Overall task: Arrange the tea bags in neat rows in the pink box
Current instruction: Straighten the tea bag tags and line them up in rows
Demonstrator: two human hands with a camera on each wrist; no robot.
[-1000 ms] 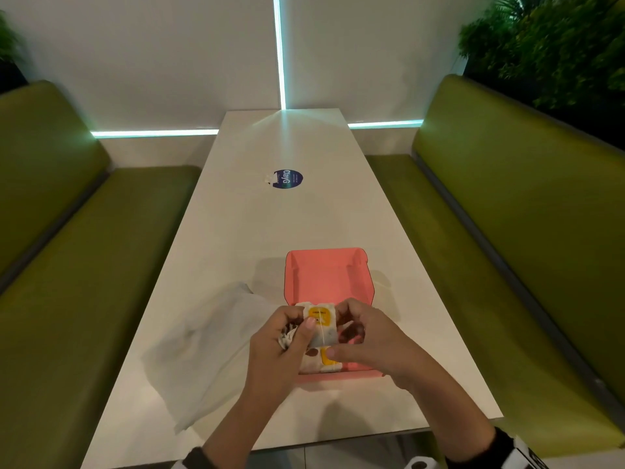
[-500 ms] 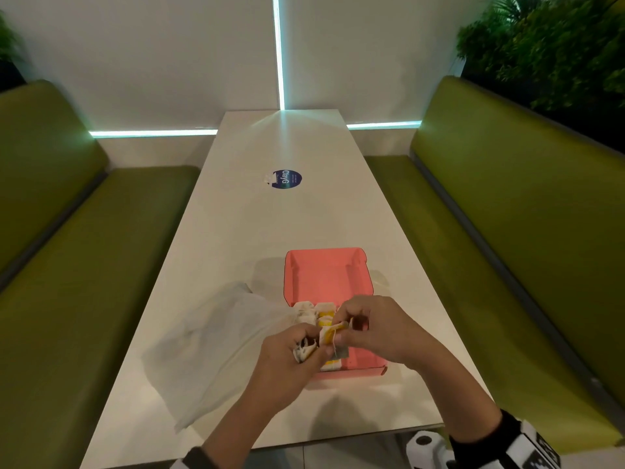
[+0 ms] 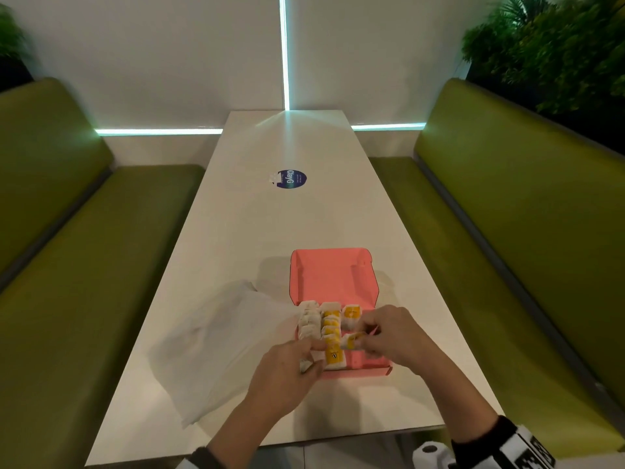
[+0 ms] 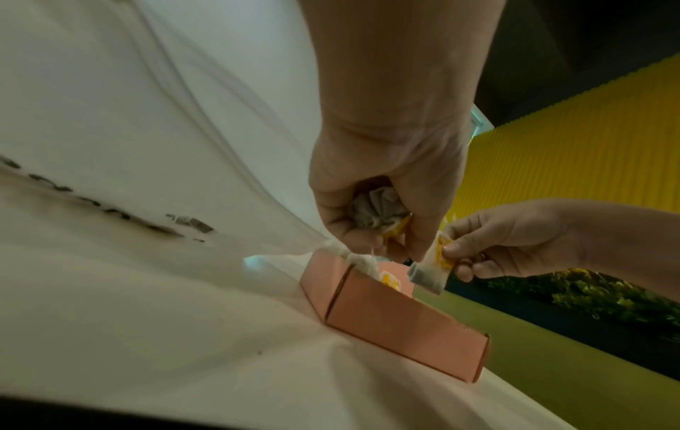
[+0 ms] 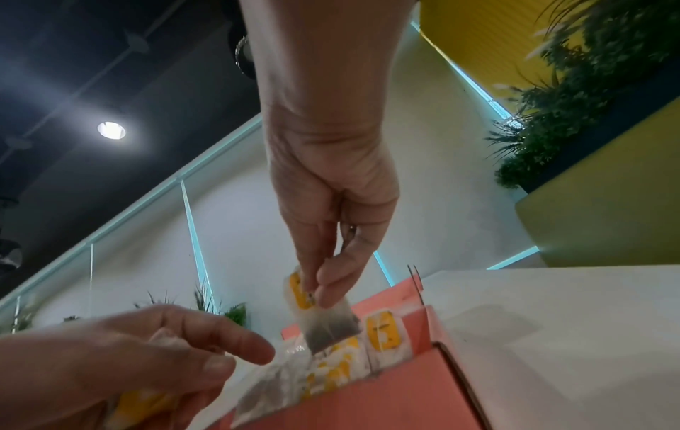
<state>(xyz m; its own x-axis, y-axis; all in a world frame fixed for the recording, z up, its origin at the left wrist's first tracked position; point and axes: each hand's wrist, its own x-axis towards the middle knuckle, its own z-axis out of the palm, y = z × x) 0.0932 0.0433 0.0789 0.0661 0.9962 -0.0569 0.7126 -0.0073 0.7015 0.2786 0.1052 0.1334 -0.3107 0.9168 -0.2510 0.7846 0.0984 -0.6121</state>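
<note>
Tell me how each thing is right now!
Pink cardboard box: open, partly filled.
White and yellow tea bags in rows: packed in box.
Single paper tea bag: pinched, above box.
Right hand: pinching that bag.
Left hand: clutching crumpled tea bags.
Clear plastic bag: lying flat, beside box.

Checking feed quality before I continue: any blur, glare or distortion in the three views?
Head view: wide-angle bend at the benches, light strip glare on the table, rows in the pink box readable. Left wrist view: the plastic bag smears softly. Right wrist view: ceiling lamp flares, held tea bag sharp.
</note>
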